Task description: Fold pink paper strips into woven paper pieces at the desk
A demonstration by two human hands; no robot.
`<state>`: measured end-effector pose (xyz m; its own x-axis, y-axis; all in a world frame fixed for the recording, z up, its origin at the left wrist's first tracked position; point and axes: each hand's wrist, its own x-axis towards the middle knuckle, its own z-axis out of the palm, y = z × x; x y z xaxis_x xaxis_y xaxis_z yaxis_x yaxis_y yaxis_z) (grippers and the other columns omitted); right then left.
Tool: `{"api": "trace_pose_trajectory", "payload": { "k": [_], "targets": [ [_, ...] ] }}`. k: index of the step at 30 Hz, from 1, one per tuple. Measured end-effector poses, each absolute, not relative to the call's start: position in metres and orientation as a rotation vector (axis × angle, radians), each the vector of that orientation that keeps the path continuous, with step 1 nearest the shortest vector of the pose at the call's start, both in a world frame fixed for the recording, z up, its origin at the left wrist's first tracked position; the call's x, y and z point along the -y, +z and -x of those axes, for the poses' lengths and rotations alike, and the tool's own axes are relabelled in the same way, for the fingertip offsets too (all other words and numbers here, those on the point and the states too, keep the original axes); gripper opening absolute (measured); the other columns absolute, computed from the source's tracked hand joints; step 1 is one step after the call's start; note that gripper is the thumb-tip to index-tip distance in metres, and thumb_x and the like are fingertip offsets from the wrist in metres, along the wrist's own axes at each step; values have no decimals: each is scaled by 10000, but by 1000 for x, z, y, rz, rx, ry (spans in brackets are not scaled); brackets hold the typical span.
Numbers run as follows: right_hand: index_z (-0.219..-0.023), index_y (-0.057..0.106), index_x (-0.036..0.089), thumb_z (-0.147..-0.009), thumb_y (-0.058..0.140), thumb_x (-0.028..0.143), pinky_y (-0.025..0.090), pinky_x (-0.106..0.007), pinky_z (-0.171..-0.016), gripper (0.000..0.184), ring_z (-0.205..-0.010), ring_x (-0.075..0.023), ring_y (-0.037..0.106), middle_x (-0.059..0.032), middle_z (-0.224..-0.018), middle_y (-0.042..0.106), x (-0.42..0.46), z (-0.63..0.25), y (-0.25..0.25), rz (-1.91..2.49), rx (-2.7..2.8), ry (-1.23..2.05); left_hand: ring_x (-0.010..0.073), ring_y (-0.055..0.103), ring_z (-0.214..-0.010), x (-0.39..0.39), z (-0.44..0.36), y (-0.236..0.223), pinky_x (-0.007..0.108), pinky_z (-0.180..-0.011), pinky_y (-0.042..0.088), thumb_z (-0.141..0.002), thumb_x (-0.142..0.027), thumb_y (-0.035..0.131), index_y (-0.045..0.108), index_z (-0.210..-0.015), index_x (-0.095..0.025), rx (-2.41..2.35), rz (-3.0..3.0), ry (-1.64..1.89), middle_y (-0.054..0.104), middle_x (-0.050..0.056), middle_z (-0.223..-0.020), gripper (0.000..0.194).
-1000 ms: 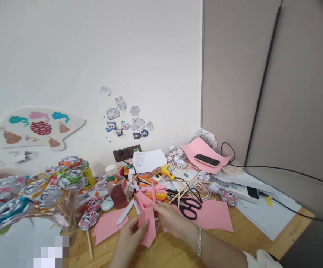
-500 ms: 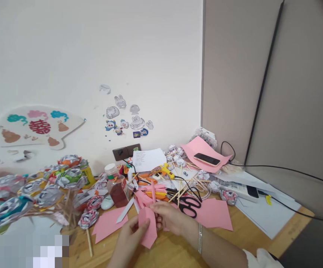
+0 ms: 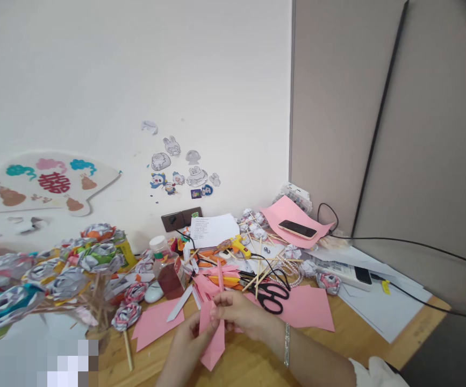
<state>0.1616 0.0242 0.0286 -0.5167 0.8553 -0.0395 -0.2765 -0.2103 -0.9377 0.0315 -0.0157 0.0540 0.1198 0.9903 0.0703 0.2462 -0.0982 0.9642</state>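
Basically, the narrow pink paper piece (image 3: pixel 215 350) was pinched by the left hand (image 3: pixel 187 339) at about nine o'clock and the right hand (image 3: pixel 238 314) at about two, neither really nearer, its long axis lined up roughly twelve to six.

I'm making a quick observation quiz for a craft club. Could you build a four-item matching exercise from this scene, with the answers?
Things
1. Paper piece held between the left hand and right hand
2. Glue gun
3. Bottle
4. Fan-shaped cutout with a red symbol

Colour, place or state
A. On the white wall
B. Pink
C. White-capped, with reddish-brown contents
D. Yellow, lying among the clutter on the table

Right pairs
1-B, 2-D, 3-C, 4-A
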Motion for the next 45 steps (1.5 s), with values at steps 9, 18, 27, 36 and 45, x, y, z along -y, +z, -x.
{"api": "trace_pose_trajectory", "payload": {
  "k": [9, 18, 27, 36, 45],
  "targets": [
    [-746, 596, 128, -623, 648, 407, 329, -200, -487, 310, -472, -59, 427, 32, -552, 493, -28, -163, 25, 706, 1284, 1760, 160, 523, -549, 17, -28, 58, 223, -501, 395, -625, -377, 606, 643, -645, -136, -1356, -1502, 1104, 633, -1, -572, 245],
    [-718, 627, 117, -614, 651, 345, 371, -233, -579, 253, -597, -105, 487, -12, -661, 572, -28, -162, 30, 758, 1421, 1485, 135, 450, -516, 14, -28, 55, 212, -479, 344, -637, -407, 586, 624, -612, -137, -1361, -1573, 1070, 546, -29, -517, 273],
    [-677, 613, 127, -635, 619, 295, 372, -230, -569, 173, -596, -109, 481, -7, -645, 563, -28, -161, 29, 789, 1445, 1366, 152, 466, -567, 12, -26, 53, 214, -518, 356, -644, -429, 572, 596, -590, -145, -1378, -1590, 1122, 538, -27, -536, 290],
    [-667, 616, 129, -608, 630, 278, 375, -232, -564, 160, -592, -110, 477, -7, -637, 558, -27, -161, 31, 828, 1441, 1374, 151, 461, -527, 14, -28, 55, 219, -479, 355, -592, -482, 588, 615, -558, -144, -1440, -1556, 1144, 538, -18, -508, 341],
    [-609, 602, 123, -690, 559, 367, 355, -223, -540, 261, -542, -96, 445, 3, -581, 532, -29, -162, 28, 797, 1513, 1360, 149, 468, -551, 13, -25, 48, 213, -499, 353, -677, -413, 538, 603, -593, -143, -1407, -1638, 1119, 551, -18, -539, 290]
  ]
}}
